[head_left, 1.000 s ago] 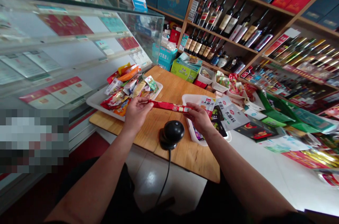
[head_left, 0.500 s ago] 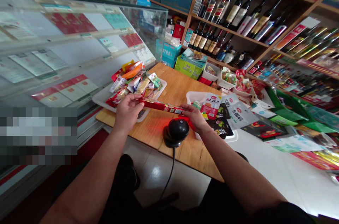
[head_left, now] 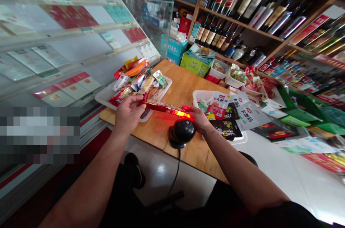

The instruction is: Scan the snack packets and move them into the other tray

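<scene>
Between my two hands stretches a long, narrow red snack packet [head_left: 161, 107]. My left hand [head_left: 130, 112] pinches its left end, and my right hand [head_left: 198, 118] grips the other. Bright red light falls on the packet's right part, just above a black barcode scanner [head_left: 184, 130] that stands on the wooden table [head_left: 176, 80]. Behind my left hand sits a white tray [head_left: 101, 95] heaped with mixed snack packets [head_left: 138, 78]. Close beside my right hand is a second white tray [head_left: 198, 93], holding red, grey and black snack packets [head_left: 225, 124].
A glass display case [head_left: 81, 44] with flat packs runs along the left. Wine bottles [head_left: 249, 3] fill wooden shelves at the back right. Boxes of snacks, among them a green box [head_left: 194, 64], line the table's far side. The scanner's cable [head_left: 178, 170] hangs over the front edge.
Red light that fell on the table and my right fingers now shines strongly on the packet's right part. The view has shifted slightly; both hands keep their hold.
</scene>
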`<state>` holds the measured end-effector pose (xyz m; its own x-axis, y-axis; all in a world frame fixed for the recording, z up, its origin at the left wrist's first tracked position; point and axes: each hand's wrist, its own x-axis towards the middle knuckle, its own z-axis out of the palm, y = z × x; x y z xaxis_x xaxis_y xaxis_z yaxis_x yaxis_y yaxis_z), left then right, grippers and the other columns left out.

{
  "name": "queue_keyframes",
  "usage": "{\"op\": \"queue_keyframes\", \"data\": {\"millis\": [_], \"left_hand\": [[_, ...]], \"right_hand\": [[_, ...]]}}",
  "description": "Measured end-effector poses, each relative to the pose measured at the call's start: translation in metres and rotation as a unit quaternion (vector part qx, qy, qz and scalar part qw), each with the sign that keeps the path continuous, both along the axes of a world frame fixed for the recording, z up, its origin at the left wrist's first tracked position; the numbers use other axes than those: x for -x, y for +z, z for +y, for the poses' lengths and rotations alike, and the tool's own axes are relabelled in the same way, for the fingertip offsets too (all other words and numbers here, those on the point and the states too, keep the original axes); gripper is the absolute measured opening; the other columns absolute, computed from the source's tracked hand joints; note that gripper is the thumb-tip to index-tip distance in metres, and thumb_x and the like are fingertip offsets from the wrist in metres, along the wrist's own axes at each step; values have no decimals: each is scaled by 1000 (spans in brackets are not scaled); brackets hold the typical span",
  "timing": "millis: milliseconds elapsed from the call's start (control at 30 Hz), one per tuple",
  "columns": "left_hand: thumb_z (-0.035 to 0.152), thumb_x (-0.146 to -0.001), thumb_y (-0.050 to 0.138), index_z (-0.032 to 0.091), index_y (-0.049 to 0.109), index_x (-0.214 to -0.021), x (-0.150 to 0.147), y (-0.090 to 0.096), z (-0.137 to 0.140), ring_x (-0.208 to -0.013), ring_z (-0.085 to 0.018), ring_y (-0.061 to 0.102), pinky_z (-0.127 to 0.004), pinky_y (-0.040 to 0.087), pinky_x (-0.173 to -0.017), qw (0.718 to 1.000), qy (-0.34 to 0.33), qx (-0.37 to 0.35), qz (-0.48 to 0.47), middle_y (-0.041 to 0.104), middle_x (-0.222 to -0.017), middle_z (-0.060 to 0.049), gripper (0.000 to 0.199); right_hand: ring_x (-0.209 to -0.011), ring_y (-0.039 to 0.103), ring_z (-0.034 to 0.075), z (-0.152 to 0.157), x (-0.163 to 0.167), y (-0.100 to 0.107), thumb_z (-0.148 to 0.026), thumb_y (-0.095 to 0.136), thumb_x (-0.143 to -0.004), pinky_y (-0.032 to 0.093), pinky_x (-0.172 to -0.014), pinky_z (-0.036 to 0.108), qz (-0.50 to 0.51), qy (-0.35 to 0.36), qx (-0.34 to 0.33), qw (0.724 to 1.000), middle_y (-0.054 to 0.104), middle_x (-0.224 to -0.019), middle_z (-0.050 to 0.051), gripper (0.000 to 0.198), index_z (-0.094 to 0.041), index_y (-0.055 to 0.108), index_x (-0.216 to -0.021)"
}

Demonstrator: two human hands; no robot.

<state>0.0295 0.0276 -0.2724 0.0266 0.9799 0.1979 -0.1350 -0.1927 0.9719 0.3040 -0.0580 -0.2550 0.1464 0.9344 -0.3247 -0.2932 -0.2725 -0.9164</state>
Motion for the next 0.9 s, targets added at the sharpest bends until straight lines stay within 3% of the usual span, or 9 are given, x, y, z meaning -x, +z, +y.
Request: {"op": "queue_keyframes", "data": {"millis": [233,433,667,800,900], "left_hand": [[27,-72,82,14,63,-100,-20,12,-1,-89,-17,69,-29,56,-84,999,-4,10,-39,71,-102,-8,36],[34,-77,81,16,65,-101,-36,13,-3,-84,-17,68,-31,57,-83,998,-41,27,-28,69,-93,-6,35],[36,-83,77,15,68,-112,-57,26,-11,-105,-22,69,-39,55,-100,992,-113,-47,12,68,-122,-12,37],[36,-85,75,14,67,-117,-75,35,-14,-116,-25,66,-42,52,-106,983,-172,-63,2,64,-134,-14,40],[38,-85,74,14,66,-118,-86,37,-15,-113,-26,67,-42,55,-102,981,-183,-61,16,65,-130,-15,41]], "right_hand": [[-82,67,17,-4,-13,1,-23,90,-57,54,-78,29,-10,-31,-21,999,72,-100,6,50,-14,71,-103],[-86,66,15,-21,-27,13,-25,94,-57,55,-79,28,-15,-70,-39,997,70,-101,5,50,-16,73,-101],[-86,69,17,-55,-44,26,-34,90,-69,60,-78,29,3,-102,-52,993,71,-100,6,39,-16,72,-98],[-84,70,19,-76,-54,27,-31,92,-65,62,-74,30,33,-165,-51,985,71,-96,6,36,-16,69,-89],[-83,71,20,-92,-62,26,-28,92,-63,63,-73,31,45,-224,-46,972,71,-94,6,36,-16,67,-86]]}}
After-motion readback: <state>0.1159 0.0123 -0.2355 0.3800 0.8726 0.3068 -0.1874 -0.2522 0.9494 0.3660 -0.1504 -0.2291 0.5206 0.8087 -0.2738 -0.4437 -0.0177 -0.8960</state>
